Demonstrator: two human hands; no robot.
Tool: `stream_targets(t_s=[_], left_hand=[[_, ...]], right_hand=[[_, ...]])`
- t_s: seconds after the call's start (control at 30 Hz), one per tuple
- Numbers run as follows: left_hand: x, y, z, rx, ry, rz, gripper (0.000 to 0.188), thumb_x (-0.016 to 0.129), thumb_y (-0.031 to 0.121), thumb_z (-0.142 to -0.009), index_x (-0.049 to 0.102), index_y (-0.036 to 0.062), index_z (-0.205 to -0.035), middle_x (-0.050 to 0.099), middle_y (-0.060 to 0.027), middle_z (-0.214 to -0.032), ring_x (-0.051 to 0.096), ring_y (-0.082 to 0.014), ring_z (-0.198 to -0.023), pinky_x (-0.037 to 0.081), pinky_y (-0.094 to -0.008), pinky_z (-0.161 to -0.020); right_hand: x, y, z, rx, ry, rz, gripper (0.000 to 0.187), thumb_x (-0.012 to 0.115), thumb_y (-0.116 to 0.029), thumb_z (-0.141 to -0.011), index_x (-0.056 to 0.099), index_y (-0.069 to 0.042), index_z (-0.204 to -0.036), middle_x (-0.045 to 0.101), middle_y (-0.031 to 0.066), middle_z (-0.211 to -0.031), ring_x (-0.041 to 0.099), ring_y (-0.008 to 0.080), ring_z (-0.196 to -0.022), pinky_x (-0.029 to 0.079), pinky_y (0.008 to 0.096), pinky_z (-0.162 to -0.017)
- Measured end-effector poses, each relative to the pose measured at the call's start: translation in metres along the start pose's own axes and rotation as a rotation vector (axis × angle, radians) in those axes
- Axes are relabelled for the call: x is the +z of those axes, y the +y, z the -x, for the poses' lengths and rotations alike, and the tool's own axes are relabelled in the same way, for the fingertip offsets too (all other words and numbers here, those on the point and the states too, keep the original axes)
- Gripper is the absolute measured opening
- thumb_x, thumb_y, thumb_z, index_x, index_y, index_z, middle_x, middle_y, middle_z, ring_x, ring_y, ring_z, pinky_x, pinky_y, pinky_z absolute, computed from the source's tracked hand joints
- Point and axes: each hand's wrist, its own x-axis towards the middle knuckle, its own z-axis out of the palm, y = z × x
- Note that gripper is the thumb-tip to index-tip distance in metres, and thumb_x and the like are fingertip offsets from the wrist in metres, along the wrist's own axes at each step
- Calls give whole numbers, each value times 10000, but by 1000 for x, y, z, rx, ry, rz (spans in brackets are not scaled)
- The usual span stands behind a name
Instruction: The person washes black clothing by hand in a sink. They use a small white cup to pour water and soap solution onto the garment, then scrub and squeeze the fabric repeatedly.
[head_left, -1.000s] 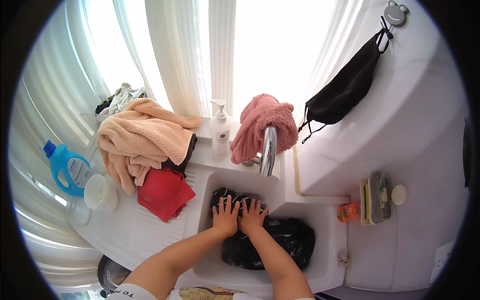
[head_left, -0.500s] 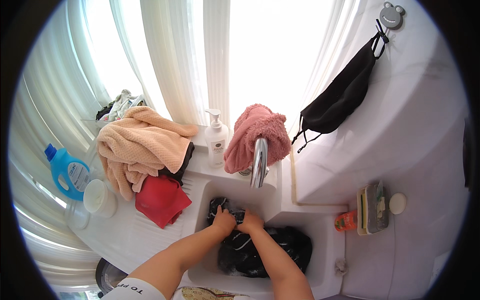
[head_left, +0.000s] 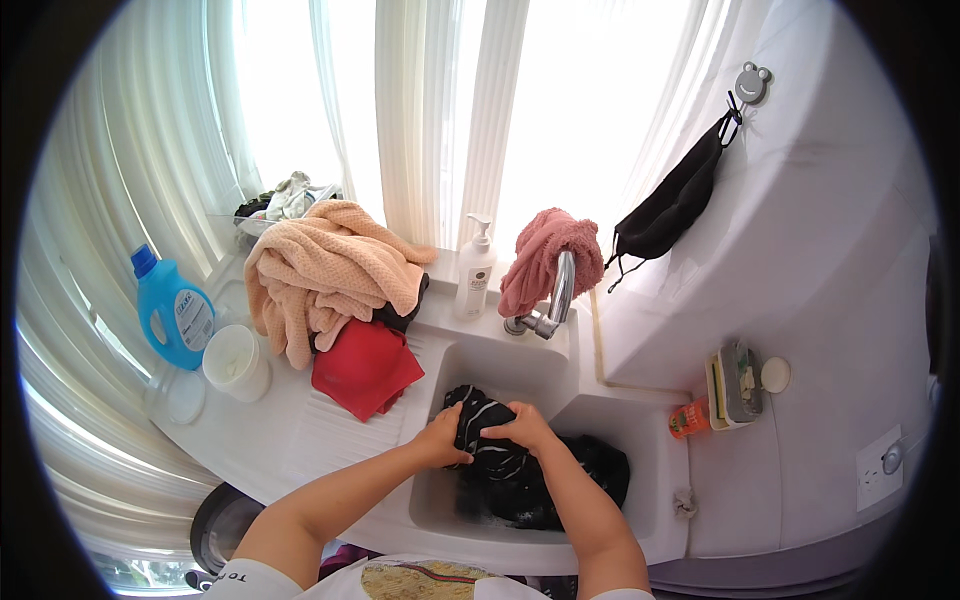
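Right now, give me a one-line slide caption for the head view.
Left hand and right hand grip a dark striped garment in a white sink, below the faucet.

The dark striped garment (head_left: 500, 455) is lying partly hidden under both hands, the left hand (head_left: 443, 438) and the right hand (head_left: 518, 425), so its full shape is not showing. Its lower folds are sinking into the white sink (head_left: 640, 520), where water depth is staying unclear. A dark round object (head_left: 222, 520) below the counter is being cut off.
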Motion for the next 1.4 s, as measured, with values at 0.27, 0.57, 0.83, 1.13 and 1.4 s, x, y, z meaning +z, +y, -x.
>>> stream_targets(t_s=[0.27,0.57,0.83,1.13,1.4], left_hand=[[-47,39,35,369,361,173,1314,925,310,-554,84,-56,-1495,247,-275,-1508,252,-402,-1412,242,-416,-1159],[-138,23,107,461,446,579,1010,941,155,-580,372,101,-1413,533,-112,-1276,553,-206,-1159,470,-336,-976],[-136,-103,167,97,594,896,824,793,-66,-667,404,93,-1375,591,-92,-1166,592,-193,-1080,494,-318,-921],[-137,-98,178,-247,405,965,607,755,156,-796,440,37,-1302,622,-113,-1100,659,-225,-905,562,-372,-771],[-94,-62,198,-468,-140,870,409,718,325,-822,627,19,-1078,693,-112,-888,690,-223,-736,550,-334,-626]], right_hand=[[-11,-107,64,-465,251,287,642,836,-457,-610,659,42,-972,679,197,-950,645,334,-943,491,400,-853],[72,-222,90,-792,78,736,564,800,-454,-648,602,3,-911,628,170,-963,570,339,-1008,412,433,-940],[181,-157,53,-645,119,648,986,843,-494,-609,393,-160,-1420,357,183,-1460,314,377,-1370,257,656,-1067],[182,-123,61,-522,351,252,539,710,-111,-593,626,-62,-1123,617,156,-1083,577,352,-1035,462,402,-918],[197,-191,43,-1152,214,816,338,630,14,-678,696,-142,-971,548,50,-1273,465,287,-1238,300,579,-1083]])
